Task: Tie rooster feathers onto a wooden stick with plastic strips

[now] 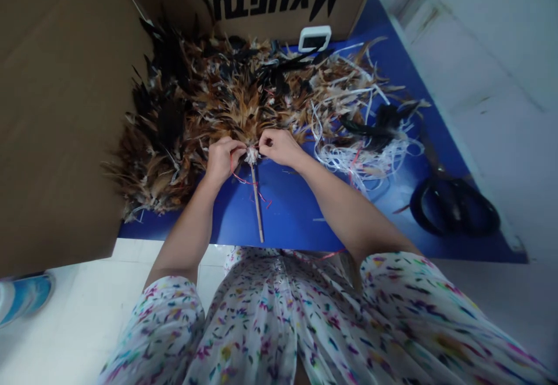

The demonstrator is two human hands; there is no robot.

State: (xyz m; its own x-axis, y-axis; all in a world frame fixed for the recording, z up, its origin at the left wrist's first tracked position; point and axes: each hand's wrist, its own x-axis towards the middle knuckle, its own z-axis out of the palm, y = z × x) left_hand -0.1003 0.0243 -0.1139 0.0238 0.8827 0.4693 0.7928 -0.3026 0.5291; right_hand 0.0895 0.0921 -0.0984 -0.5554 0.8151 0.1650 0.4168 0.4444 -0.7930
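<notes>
A thin wooden stick (257, 205) points toward me on the blue table, its far end joined to the pale, fluffy base of a brown feather bundle (244, 109). My left hand (224, 159) is closed in a pinch just left of that base. From its fingers a thin red string (239, 178) loops down across the stick, with loose curled ends. On the other side, my right hand (281, 148) pinches thumb against forefinger right beside the base. What sits between its fingertips is too small to make out.
Brown and black feathers (152, 141) heap across the table (296, 216). White plastic strips (370, 161) lie tangled at right, near black-handled scissors (453, 206). A small white-framed device (314, 39) stands by the cardboard box (270, 18) behind. More cardboard (65, 111) rises at left.
</notes>
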